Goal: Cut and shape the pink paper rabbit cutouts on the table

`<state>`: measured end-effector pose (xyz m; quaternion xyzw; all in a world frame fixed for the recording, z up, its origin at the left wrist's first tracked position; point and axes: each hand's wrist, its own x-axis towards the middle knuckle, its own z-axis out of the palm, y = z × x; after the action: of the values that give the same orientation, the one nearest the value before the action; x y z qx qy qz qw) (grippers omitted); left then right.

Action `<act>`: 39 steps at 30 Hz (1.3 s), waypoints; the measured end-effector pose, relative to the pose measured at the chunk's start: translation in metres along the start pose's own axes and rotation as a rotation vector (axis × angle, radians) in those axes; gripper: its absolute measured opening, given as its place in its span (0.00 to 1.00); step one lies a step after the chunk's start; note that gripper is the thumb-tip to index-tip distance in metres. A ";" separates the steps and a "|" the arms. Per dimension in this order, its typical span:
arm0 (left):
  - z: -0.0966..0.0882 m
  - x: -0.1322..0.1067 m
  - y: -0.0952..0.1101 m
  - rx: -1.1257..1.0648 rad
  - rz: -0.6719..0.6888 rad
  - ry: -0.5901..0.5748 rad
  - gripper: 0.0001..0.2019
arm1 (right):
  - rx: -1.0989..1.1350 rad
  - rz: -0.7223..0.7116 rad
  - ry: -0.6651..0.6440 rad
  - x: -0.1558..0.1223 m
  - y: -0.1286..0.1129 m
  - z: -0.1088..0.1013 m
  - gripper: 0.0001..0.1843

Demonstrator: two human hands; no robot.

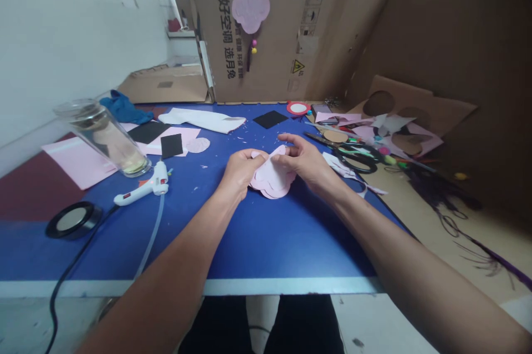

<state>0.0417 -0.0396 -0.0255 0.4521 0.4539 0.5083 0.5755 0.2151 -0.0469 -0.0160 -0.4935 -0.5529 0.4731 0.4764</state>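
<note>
Both my hands hold a pink cut-out paper shape (272, 179) over the middle of the blue table (257, 237). My left hand (241, 168) pinches the shape's left upper edge with closed fingers. My right hand (305, 160) grips its right upper edge between thumb and fingers. The shape's rounded lower part rests on the table. A similar pink shape (250, 4) with a tassel hangs on the cardboard box behind.
A white glue gun (143, 188) with its cable lies left of my hands, beside a glass jar (103, 135) and a black tape roll (72, 220). Pink and black sheets (166, 140) lie further back. Scissors (353, 157) and paper scraps sit at the right, near cardboard pieces (409, 116).
</note>
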 end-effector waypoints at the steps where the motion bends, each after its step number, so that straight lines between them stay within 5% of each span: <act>1: 0.000 0.000 0.000 0.006 0.005 0.000 0.05 | -0.006 0.000 0.009 0.000 0.000 0.000 0.39; 17: 0.002 -0.001 -0.001 0.042 0.022 -0.003 0.05 | 0.008 -0.015 0.023 0.001 0.000 0.000 0.29; 39: 0.001 0.002 -0.005 0.042 0.012 -0.002 0.07 | 0.011 0.021 0.042 0.001 0.001 0.002 0.30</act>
<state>0.0433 -0.0380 -0.0301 0.4671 0.4613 0.5016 0.5634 0.2129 -0.0456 -0.0170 -0.5063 -0.5352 0.4705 0.4856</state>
